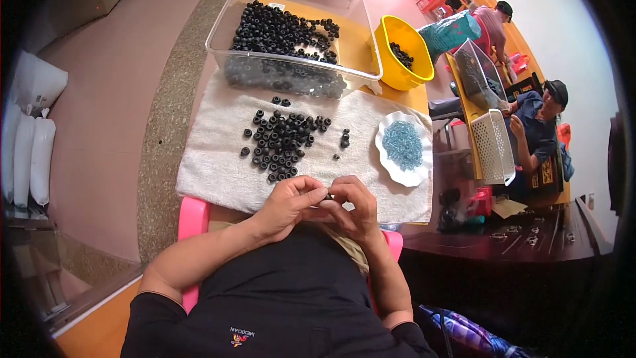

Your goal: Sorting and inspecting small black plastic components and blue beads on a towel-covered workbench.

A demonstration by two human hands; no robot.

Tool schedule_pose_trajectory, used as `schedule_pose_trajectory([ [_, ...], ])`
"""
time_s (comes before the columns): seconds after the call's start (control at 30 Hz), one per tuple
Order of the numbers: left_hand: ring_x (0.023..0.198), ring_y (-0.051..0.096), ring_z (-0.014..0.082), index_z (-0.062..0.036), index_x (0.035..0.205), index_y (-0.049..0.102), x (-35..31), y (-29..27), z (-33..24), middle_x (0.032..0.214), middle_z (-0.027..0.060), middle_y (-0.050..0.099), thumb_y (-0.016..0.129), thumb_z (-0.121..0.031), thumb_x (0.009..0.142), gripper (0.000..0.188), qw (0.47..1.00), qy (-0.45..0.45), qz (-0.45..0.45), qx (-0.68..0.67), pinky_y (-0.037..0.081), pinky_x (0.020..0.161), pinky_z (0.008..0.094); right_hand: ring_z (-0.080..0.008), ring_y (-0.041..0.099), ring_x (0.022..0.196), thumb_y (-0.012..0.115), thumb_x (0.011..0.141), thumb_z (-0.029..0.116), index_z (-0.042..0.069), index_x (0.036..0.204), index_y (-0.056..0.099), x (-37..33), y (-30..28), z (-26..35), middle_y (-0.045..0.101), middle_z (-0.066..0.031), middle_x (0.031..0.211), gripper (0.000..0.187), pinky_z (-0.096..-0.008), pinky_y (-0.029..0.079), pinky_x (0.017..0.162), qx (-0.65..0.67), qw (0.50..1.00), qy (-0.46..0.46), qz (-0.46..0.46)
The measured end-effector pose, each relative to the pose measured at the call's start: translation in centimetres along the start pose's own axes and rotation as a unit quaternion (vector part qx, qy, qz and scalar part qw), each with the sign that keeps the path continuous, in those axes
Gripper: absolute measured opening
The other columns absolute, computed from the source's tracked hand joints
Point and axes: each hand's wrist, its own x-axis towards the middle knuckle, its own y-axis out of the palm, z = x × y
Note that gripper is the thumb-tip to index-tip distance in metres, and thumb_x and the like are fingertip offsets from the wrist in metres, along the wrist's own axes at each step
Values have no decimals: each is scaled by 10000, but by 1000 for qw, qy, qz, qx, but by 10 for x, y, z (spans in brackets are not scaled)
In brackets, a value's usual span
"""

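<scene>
Close to my body, at the near edge of a cream towel (222, 126), my left hand (289, 202) and my right hand (354, 204) meet. Between their fingertips is a small black round part (328, 197), mostly covered by the fingers. Just beyond them lies a loose heap of small black round parts (281, 139), many with a hole showing. A few separate black parts (345, 138) sit to the right of that heap. Farther right, a white plate with a scalloped rim (409, 178) holds many tiny clear-blue pieces (403, 146).
Behind the towel stands a clear plastic bin (222, 20) with many black parts, beside a yellow tub (397, 79) holding more. To the right, two people (540, 126) (493, 26) work at another table with a white perforated basket (493, 149). White sacks (33, 152) stand at left.
</scene>
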Motion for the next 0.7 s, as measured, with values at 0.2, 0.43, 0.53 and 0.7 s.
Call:
schedule_pose_trajectory([
  [0.2, 883, 624, 118, -46, 1028, 582, -1, 0, 0, 936, 25, 605, 610, -165, 959, 140, 1000, 8, 0, 2, 562, 800, 320, -138, 590, 619, 769, 780, 54, 29, 1000, 611, 0, 3, 4, 617, -117, 947, 272, -266, 476, 543, 14, 1000, -8, -7],
  [0.43, 874, 621, 114, -47, 1023, 576, 1, -1, 0, 953, 21, 602, 622, -162, 952, 142, 1000, -8, 8, 15, 556, 784, 299, -102, 559, 658, 770, 776, 43, 20, 939, 631, -4, 2, 1, 612, -85, 921, 216, -232, 460, 574, 72, 997, 17, -13],
  [0.53, 874, 622, 116, -45, 1026, 575, 3, -4, 1, 957, 26, 606, 629, -152, 946, 144, 999, -15, 16, 27, 555, 781, 293, -97, 553, 670, 774, 771, 49, 19, 919, 633, -5, 2, -1, 610, -81, 912, 207, -226, 458, 581, 84, 996, 23, -16],
  [0.7, 863, 626, 120, -40, 1026, 572, 2, -6, -1, 956, 36, 610, 632, -133, 940, 140, 999, -13, 20, 30, 555, 776, 291, -94, 552, 671, 775, 771, 53, 22, 909, 636, -5, 3, 1, 611, -76, 912, 198, -227, 461, 583, 72, 997, 20, -24],
])
